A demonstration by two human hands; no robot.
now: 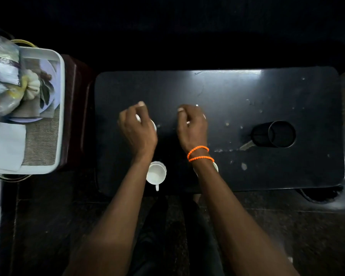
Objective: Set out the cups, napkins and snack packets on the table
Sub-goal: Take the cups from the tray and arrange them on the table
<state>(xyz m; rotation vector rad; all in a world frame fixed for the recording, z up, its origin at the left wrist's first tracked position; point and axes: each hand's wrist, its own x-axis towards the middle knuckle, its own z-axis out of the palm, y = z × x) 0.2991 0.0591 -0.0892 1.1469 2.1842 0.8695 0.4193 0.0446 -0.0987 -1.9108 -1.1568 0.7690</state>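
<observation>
Two white cups stand near the front edge of the black table (237,92): one cup (156,173) is in full view with its handle toward me, the other cup (216,167) is mostly hidden under my right wrist. Further back, my left hand (136,130) curls from above around a third white cup (154,125). My right hand (191,126), with orange bands at the wrist, closes over a fourth cup (204,116); only slivers of it show. Snack packets (2,76) and folded white napkins (4,146) lie in the tray on the left.
The pale tray (61,80) rests on a dark stand beside the table's left end and also holds a woven mat (40,144). A black mesh cylinder (275,134) lies on the table's right half. Dark floor lies below the table's front edge.
</observation>
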